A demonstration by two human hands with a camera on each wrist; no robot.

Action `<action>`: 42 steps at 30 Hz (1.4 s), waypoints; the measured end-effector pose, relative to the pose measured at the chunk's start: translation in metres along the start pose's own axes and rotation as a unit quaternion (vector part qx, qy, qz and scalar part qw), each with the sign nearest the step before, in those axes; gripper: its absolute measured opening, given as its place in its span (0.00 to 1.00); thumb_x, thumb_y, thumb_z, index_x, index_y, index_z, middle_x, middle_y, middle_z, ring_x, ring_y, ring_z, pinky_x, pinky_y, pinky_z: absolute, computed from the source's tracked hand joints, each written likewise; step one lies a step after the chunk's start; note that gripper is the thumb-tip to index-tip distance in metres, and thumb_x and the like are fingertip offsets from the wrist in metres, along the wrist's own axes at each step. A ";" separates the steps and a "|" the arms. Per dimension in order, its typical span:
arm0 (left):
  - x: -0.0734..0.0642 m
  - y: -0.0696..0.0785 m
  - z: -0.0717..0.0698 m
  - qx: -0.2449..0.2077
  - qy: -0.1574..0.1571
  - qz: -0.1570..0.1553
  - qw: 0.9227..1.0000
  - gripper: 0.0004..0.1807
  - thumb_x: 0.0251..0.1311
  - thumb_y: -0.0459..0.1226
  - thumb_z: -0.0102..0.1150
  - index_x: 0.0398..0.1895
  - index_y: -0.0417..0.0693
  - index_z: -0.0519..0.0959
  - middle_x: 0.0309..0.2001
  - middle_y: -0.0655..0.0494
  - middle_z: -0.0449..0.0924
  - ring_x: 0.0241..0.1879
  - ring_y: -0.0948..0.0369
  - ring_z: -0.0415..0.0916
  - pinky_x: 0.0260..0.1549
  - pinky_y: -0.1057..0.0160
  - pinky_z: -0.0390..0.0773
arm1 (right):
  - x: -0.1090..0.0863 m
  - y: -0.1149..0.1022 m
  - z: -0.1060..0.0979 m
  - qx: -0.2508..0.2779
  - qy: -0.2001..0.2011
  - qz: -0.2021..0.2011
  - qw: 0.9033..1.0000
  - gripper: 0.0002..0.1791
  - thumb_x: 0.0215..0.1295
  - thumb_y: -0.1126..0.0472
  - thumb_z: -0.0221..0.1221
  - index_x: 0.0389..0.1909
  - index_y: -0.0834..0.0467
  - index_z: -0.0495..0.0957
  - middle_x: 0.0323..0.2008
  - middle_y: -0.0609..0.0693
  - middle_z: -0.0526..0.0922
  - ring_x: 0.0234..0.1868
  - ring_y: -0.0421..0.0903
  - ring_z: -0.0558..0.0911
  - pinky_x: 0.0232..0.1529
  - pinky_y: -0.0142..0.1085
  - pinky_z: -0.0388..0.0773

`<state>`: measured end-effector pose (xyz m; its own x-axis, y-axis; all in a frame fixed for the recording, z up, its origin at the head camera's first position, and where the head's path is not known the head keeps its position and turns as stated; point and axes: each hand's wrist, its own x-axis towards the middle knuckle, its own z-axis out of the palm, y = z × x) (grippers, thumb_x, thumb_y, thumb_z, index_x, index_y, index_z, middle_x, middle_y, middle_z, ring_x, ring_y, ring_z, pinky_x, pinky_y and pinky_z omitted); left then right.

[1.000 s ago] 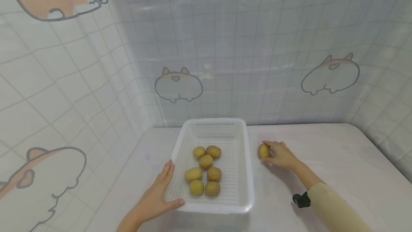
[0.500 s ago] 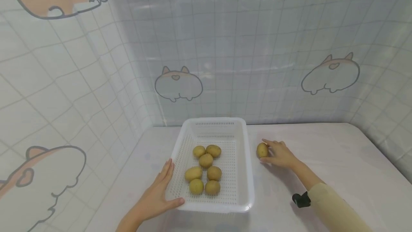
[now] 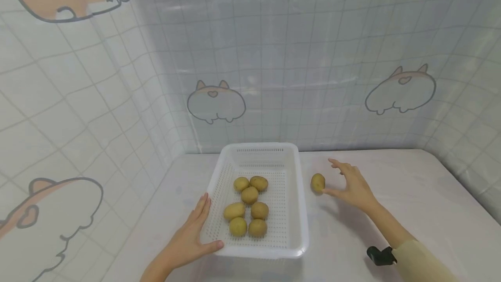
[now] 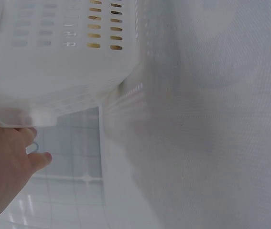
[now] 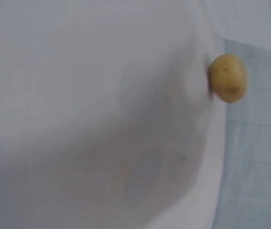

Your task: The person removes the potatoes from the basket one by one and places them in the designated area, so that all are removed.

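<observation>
- Wall (image 3: 266,55): white to pale grey, thin grid lines, cartoon animals (image 3: 216,104) drawn on it; covers back and both sides.
- Table (image 3: 415,195): pale, matte; soft shadows under the right arm.
- Basket (image 3: 304,212): white plastic, perforated, flat on table, left of centre. Left wrist view shows its slotted side, yellow visible through some slots.
- Left hand (image 3: 188,243): fingers extended along the basket's left side, thumb set apart at the near left corner; touching the basket, not curled round it.
- Sleeve (image 3: 422,262): pale yellow-beige, on right arm.
- Right hand (image 3: 354,190): thumb and fingers spread wide, nothing held, just right of the loose potato. Right wrist view shows the visible digits apart from it.
- Black object (image 3: 380,256): just beside the sleeve's cuff; kind cannot be told.
- Potatoes (image 3: 249,195): seven, yellow-brown, in basket; two at far end, one behind the middle, four in a near group.
- Loose potato (image 3: 318,183): on table, between basket and right hand, near the basket's right rim.
</observation>
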<state>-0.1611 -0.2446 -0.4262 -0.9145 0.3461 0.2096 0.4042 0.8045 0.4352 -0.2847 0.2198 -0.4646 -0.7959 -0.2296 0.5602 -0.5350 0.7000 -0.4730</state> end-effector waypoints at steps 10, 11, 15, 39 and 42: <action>0.000 0.001 -0.001 -0.011 -0.001 -0.003 1.000 0.61 0.47 0.55 0.70 0.73 0.30 0.47 0.75 0.39 0.38 0.70 0.37 0.45 0.61 0.32 0.52 | 0.011 -0.019 -0.020 0.021 0.064 -0.074 0.995 0.48 0.32 0.62 0.80 0.61 0.59 0.72 0.49 0.54 0.79 0.43 0.51 0.74 0.44 0.36 0.68; 0.000 0.001 -0.001 -0.011 -0.001 -0.004 1.000 0.61 0.47 0.55 0.70 0.73 0.30 0.47 0.75 0.39 0.38 0.70 0.37 0.45 0.61 0.32 0.52 | 0.013 -0.021 -0.021 0.026 0.066 -0.077 0.995 0.47 0.32 0.63 0.80 0.61 0.60 0.72 0.48 0.54 0.80 0.42 0.51 0.74 0.44 0.36 0.67; 0.000 0.001 -0.001 -0.009 0.000 -0.004 1.000 0.61 0.47 0.55 0.70 0.73 0.31 0.47 0.75 0.39 0.38 0.70 0.37 0.45 0.61 0.32 0.53 | 0.019 -0.031 -0.026 0.030 0.068 -0.093 0.993 0.46 0.31 0.65 0.80 0.59 0.59 0.73 0.46 0.52 0.80 0.41 0.48 0.74 0.44 0.35 0.67; -0.002 0.000 0.000 -0.002 -0.001 -0.009 1.000 0.61 0.47 0.58 0.69 0.74 0.33 0.47 0.76 0.43 0.37 0.70 0.37 0.46 0.59 0.31 0.55 | 0.058 -0.105 -0.025 0.107 0.048 -0.183 0.976 0.38 0.36 0.62 0.79 0.55 0.57 0.77 0.47 0.47 0.80 0.46 0.44 0.73 0.45 0.35 0.70; -0.002 0.000 0.001 -0.003 -0.001 -0.008 1.000 0.61 0.47 0.58 0.69 0.74 0.33 0.47 0.76 0.43 0.37 0.70 0.37 0.46 0.59 0.32 0.55 | 0.061 -0.113 -0.024 0.107 0.039 -0.190 0.975 0.38 0.37 0.62 0.78 0.55 0.56 0.76 0.47 0.46 0.81 0.46 0.44 0.73 0.46 0.34 0.70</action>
<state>-0.1596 -0.2453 -0.4273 -0.9209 0.3338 0.2015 0.3896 0.8066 0.4445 -0.2663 0.1427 -0.3604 -0.5094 -0.3869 0.7686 -0.8404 0.4158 -0.3477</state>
